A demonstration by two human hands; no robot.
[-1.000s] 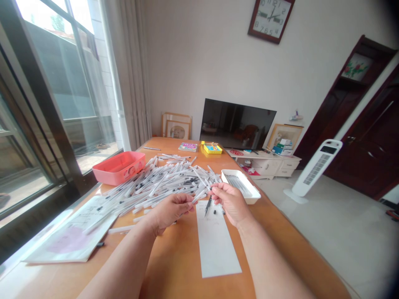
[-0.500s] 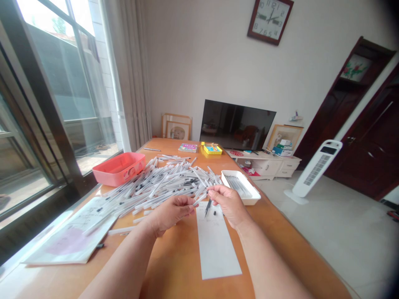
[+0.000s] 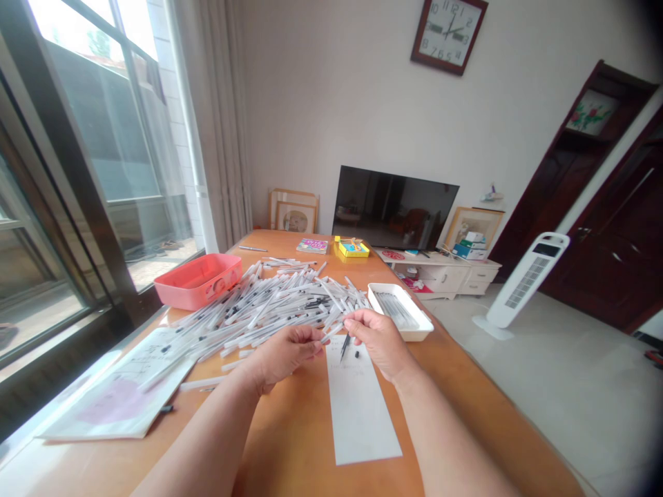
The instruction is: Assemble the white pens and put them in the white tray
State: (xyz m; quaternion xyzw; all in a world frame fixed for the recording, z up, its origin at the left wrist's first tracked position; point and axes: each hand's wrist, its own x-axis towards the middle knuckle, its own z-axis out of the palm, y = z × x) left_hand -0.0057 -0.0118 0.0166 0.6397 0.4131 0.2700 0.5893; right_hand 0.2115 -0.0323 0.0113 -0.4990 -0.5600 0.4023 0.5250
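Note:
A translucent white pen barrel (image 3: 332, 333) spans the gap between my hands. My left hand (image 3: 284, 353) is closed around its lower end. The fingertips of my right hand (image 3: 377, 339) are pinched at its upper end; whether they also hold a small part there is hidden. Below my right fingers, thin black pen pieces (image 3: 344, 348) lie on a white paper strip (image 3: 365, 424), beside a small black plug (image 3: 357, 354). Just beyond my hands spreads a heap of similar pen barrels (image 3: 280, 297), some with black ends.
A white tray (image 3: 425, 327) holding thin pens stands right of the heap. To the left is a red plastic basket (image 3: 197, 279). A printed sheet (image 3: 114, 400) lies at the left edge under some barrels. Farther back are a yellow box (image 3: 353, 250) and a booklet (image 3: 312, 245).
My right fingertips have shifted very slightly toward the left and down along the barrel. My left hand and the surrounding things look unmoved.

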